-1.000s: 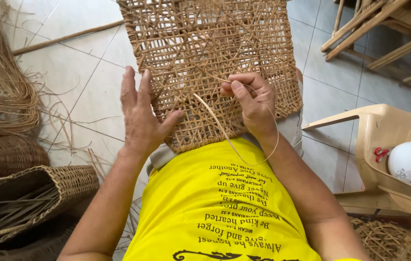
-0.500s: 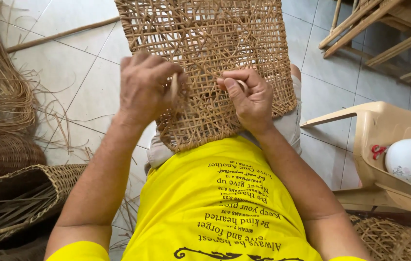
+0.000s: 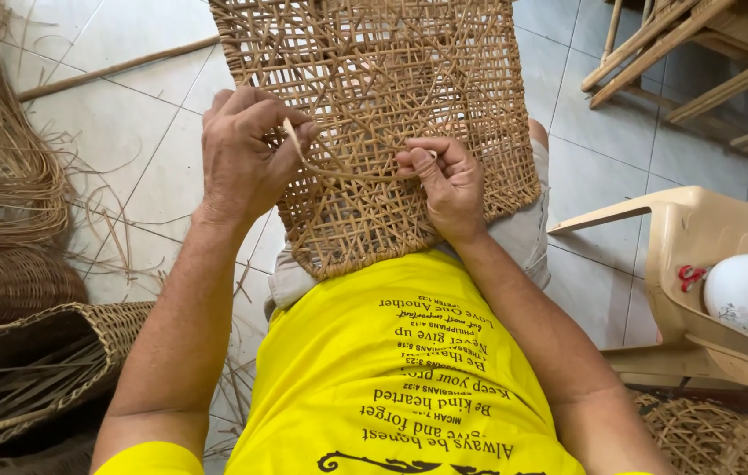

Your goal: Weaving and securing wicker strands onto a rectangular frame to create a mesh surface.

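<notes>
We pinch the strand (image 3: 339, 171) in both hands, left (image 3: 246, 158) and right (image 3: 444, 180); it runs crosswise over the mat (image 3: 392, 79).

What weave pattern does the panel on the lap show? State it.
The woven panel is tan cane in an open lattice with diagonal strands; it shows best in the head view.

A second ago the left hand (image 3: 246, 163) lay open and flat on the woven panel (image 3: 374, 123), fingers spread toward twelve o'clock; now it is closed, pinching a cane strip (image 3: 339, 171) at the panel's nine o'clock edge. The strip, then trailing loose toward six o'clock, now runs taut across to the right hand (image 3: 444, 185), which has shifted slightly toward three o'clock
</notes>
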